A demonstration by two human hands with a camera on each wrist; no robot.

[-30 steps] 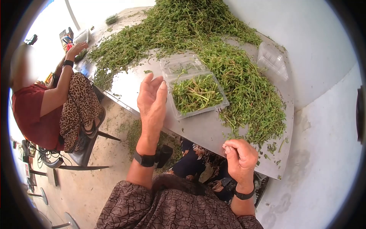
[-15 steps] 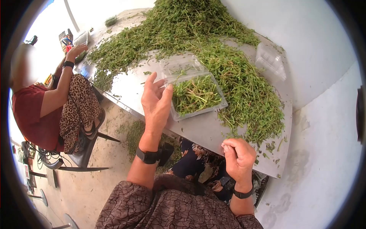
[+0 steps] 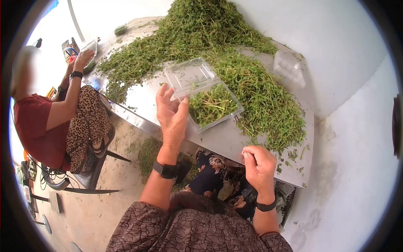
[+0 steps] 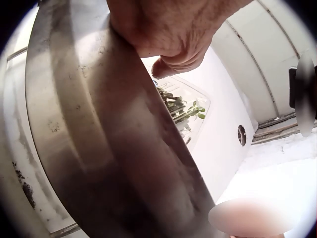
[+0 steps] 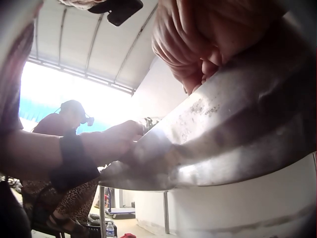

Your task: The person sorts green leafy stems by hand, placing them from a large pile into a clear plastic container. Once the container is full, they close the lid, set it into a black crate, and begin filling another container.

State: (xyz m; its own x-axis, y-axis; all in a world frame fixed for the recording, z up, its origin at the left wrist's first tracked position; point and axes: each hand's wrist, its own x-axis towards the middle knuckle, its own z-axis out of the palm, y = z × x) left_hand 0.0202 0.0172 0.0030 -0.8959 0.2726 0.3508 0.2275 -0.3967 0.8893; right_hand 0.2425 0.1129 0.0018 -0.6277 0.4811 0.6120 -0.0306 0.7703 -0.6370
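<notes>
The box (image 3: 220, 121) was set on the desk (image 3: 226, 135), its lid (image 3: 191, 75) laid open and greens (image 3: 211, 103) packed loosely inside; a heap (image 3: 264, 103) of greens was piled just beside it. The left hand (image 3: 171, 119) was held at the box's left edge, its fingers spread and slightly bent; whether the box was touched could not be told. The right hand (image 3: 259, 166) was held near the desk's edge, fingers curled and pressed together with the thumb, nothing seen between them. The box was judged light, slick and easily buckled, best gripped low by opposite walls; the greens were judged soft, best lifted gently from beneath.
</notes>
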